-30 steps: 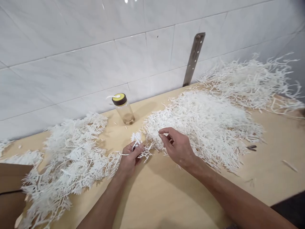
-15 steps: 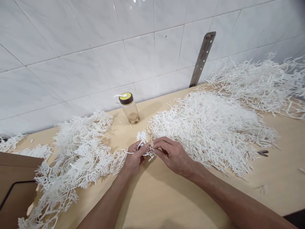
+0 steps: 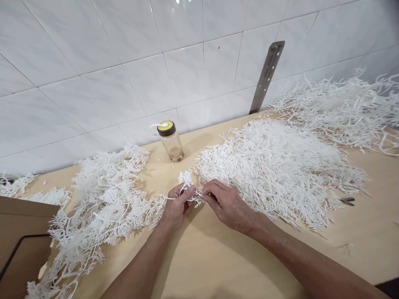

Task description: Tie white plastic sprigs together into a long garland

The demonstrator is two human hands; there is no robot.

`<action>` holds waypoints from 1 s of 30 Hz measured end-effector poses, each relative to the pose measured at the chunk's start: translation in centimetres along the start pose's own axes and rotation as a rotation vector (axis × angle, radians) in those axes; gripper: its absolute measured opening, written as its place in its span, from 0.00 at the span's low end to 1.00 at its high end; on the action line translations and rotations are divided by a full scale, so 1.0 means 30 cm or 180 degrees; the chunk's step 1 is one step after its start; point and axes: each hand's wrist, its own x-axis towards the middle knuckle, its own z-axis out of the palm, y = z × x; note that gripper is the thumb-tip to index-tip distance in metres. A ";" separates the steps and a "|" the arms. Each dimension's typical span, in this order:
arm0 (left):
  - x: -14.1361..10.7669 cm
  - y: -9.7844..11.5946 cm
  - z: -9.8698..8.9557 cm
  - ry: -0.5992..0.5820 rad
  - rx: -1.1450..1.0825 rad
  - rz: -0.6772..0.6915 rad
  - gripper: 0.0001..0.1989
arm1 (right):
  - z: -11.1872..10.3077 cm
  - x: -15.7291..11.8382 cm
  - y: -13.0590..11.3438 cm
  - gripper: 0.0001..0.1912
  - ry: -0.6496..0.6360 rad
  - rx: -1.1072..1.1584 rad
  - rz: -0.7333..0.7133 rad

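My left hand (image 3: pixel 177 207) is closed around a white branched plastic piece (image 3: pixel 185 177), thumb on top, with twiggy ends poking out above and to the right. A thin curved strand of it loops out on the left. Just right of it, my right hand (image 3: pixel 225 203) has thumb and forefinger pinched together at the piece's right end; what sits between those fingertips is too small to make out. Beyond the right hand spreads a heap of thin white plastic slivers (image 3: pixel 274 166). Left of the left hand lies a pile of white branched pieces (image 3: pixel 109 199).
A clear bottle with a yellow and black lid (image 3: pixel 171 143) stands near the tiled wall. More white branched strands (image 3: pixel 346 110) lie at the back right. A small dark-handled tool (image 3: pixel 347 201) rests by the sliver heap. A cardboard box (image 3: pixel 25 245) is at the left.
My right hand has shifted very slightly right, away from the left hand. The left hand keeps its hold on the white branched piece.
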 end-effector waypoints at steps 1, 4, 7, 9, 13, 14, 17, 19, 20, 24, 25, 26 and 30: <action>0.003 -0.002 0.000 0.0083 -0.0008 0.0006 0.18 | 0.000 -0.002 -0.007 0.08 -0.0125 -0.0025 0.0022; 0.014 -0.003 -0.002 0.0482 -0.0096 0.0023 0.19 | 0.000 -0.005 -0.032 0.09 -0.0526 0.0011 -0.0022; 0.017 -0.002 -0.004 0.0516 0.0080 0.0041 0.19 | -0.009 -0.002 -0.040 0.07 -0.0329 0.0120 0.0043; 0.013 -0.003 -0.002 0.0233 0.0232 0.0083 0.17 | -0.021 0.003 -0.029 0.06 0.0153 0.0073 0.0268; -0.002 -0.001 0.006 -0.0110 0.0141 0.0074 0.24 | -0.060 0.012 0.014 0.04 0.0990 -0.0327 0.0684; -0.005 0.001 0.008 -0.0127 0.0150 0.0046 0.25 | -0.070 0.014 0.023 0.03 0.1134 -0.0432 0.0695; -0.009 0.007 0.012 -0.0082 0.0291 0.0002 0.24 | -0.086 0.018 0.031 0.04 0.1363 -0.0567 0.0579; -0.009 0.008 0.015 -0.0069 0.0300 -0.0004 0.23 | -0.083 0.019 0.023 0.06 0.1277 -0.0441 0.0579; -0.009 0.007 0.016 -0.0093 0.0279 -0.0024 0.23 | -0.077 0.019 0.016 0.07 0.1173 -0.0339 0.0634; -0.005 -0.003 0.017 -0.0197 0.0120 -0.0082 0.22 | -0.041 0.016 -0.009 0.10 0.0564 0.0097 0.0979; -0.004 -0.006 0.018 -0.0193 0.0085 -0.0068 0.22 | -0.033 0.014 -0.013 0.10 0.0404 0.0193 0.1034; -0.004 -0.008 0.019 -0.0186 0.0061 -0.0049 0.23 | -0.025 0.013 -0.015 0.10 0.0246 0.0293 0.1079; -0.004 -0.014 0.021 -0.0211 0.0108 0.0043 0.24 | -0.012 0.012 -0.015 0.08 -0.0009 0.0790 0.1303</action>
